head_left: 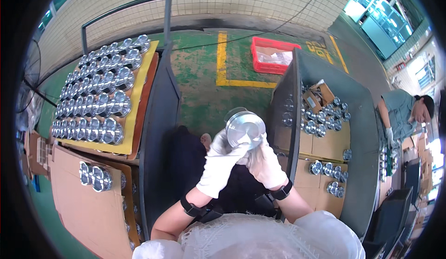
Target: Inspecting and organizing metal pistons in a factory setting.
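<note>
Piston (244, 129) rests in gloved hands (220, 159) above green floor (197, 92), tiled wall (213, 1) ahead.

Some fingers of the left hand (221, 160) and the right hand (265, 163) are hidden behind the shiny metal part (245, 128), whose underside is also concealed. A faint rounded edge (234, 112) beyond it cannot be made out. Lower metal pieces are mostly covered by a cardboard sheet (86, 210). The fan (31, 75) is cut off at the dark rim. The red crate's (260, 67) pale contents are too small to be identified.
</note>
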Available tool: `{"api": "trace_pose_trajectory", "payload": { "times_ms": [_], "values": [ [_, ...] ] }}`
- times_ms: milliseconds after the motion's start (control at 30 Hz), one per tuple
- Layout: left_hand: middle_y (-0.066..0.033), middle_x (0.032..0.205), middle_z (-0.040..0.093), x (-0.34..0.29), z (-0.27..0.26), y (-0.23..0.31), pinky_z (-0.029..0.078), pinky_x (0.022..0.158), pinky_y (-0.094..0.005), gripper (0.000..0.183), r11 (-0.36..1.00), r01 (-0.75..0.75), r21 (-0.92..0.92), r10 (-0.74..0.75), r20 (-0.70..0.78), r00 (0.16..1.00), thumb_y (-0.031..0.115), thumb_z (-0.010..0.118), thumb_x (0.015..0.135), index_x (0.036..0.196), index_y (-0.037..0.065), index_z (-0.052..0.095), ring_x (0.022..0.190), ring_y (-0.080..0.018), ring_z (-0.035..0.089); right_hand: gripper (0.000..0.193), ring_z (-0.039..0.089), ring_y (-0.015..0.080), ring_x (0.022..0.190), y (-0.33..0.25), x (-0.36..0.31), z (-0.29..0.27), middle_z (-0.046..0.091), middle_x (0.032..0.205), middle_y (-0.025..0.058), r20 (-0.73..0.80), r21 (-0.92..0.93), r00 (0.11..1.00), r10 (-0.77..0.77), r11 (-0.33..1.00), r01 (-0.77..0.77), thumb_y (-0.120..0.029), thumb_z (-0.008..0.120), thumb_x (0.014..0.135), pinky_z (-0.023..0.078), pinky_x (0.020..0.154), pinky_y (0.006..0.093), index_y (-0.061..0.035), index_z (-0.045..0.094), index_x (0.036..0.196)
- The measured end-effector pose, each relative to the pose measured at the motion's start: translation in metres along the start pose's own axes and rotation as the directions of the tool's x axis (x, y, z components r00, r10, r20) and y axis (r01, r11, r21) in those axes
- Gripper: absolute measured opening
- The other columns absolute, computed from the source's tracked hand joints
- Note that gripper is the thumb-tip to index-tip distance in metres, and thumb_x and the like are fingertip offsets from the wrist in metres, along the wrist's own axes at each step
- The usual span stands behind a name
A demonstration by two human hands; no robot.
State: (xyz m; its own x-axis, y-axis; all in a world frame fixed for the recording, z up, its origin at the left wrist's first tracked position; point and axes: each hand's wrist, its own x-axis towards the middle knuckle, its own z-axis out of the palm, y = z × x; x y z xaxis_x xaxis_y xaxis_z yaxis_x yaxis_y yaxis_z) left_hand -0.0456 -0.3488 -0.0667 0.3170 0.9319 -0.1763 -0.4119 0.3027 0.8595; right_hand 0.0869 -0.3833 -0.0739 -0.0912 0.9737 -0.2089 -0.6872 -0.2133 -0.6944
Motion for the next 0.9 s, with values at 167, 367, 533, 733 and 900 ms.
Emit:
{"api": "trace_pose_trajectory", "payload": {
  "times_ms": [167, 367, 533, 733, 900],
  "values": [
    [-0.0116, 0.118, 0.059, 0.008, 0.003, 0.014, 0.053, 0.086, -0.0342, 0.052, 0.513, -0.484, 0.709, 0.542, 0.170, 0.823, 0.010, 0.083, 0.066, 0.109, 0.003, 0.055, 0.104, -0.0267, 0.063, 0.068, 0.058, 0.0292, 0.113, -0.008, 0.006, -0.004, 0.055, 0.130, 0.0144, 0.164, 0.273, 0.981, 0.099, 0.951, -0.142, -0.061, 0.032, 0.098, 0.044, 0.100, 0.0425, -0.0088, 0.037, 0.140],
    [-0.0097, 0.124, 0.053, 0.005, 0.006, 0.013, 0.041, 0.102, -0.0477, 0.056, 0.090, -0.584, 0.807, 0.597, 0.425, 0.680, 0.010, 0.079, 0.061, 0.109, 0.008, 0.051, 0.120, -0.0340, 0.049, 0.050, 0.056, 0.0229, 0.115, 0.003, 0.005, -0.007, 0.059, 0.126, 0.0063, 0.029, 0.456, 0.984, 0.174, 0.874, -0.168, -0.052, 0.041, 0.099, 0.043, 0.100, 0.0412, -0.0120, 0.052, 0.127],
    [-0.0088, 0.123, 0.053, 0.003, 0.002, 0.012, 0.037, 0.106, -0.0484, 0.058, 0.050, -0.569, 0.821, 0.599, 0.431, 0.675, 0.010, 0.079, 0.060, 0.111, 0.008, 0.051, 0.121, -0.0336, 0.047, 0.046, 0.056, 0.0236, 0.114, -0.001, 0.003, 0.000, 0.059, 0.125, 0.0072, 0.063, 0.459, 0.986, 0.153, 0.873, -0.164, -0.048, 0.044, 0.099, 0.043, 0.100, 0.0395, -0.0111, 0.053, 0.125],
    [-0.0138, 0.116, 0.055, 0.010, -0.002, 0.009, 0.056, 0.076, -0.0404, 0.055, 0.207, -0.494, 0.845, 0.633, 0.269, 0.726, 0.007, 0.080, 0.066, 0.111, 0.006, 0.049, 0.094, -0.0342, 0.063, 0.054, 0.047, 0.0229, 0.122, 0.007, 0.005, -0.002, 0.048, 0.133, 0.0075, -0.029, 0.092, 0.993, -0.111, 0.989, 0.113, -0.045, 0.044, 0.100, 0.040, 0.101, 0.0435, -0.0080, 0.036, 0.138],
    [-0.0105, 0.113, 0.059, 0.011, -0.005, 0.007, 0.056, 0.073, -0.0364, 0.051, 0.313, -0.491, 0.813, 0.659, 0.187, 0.729, 0.008, 0.081, 0.063, 0.105, 0.007, 0.053, 0.091, -0.0298, 0.066, 0.060, 0.046, 0.0252, 0.126, 0.016, 0.006, -0.004, 0.047, 0.135, 0.0099, -0.155, -0.167, 0.968, -0.199, 0.971, 0.172, -0.048, 0.041, 0.101, 0.037, 0.104, 0.0451, -0.0070, 0.031, 0.143]
  ]
}}
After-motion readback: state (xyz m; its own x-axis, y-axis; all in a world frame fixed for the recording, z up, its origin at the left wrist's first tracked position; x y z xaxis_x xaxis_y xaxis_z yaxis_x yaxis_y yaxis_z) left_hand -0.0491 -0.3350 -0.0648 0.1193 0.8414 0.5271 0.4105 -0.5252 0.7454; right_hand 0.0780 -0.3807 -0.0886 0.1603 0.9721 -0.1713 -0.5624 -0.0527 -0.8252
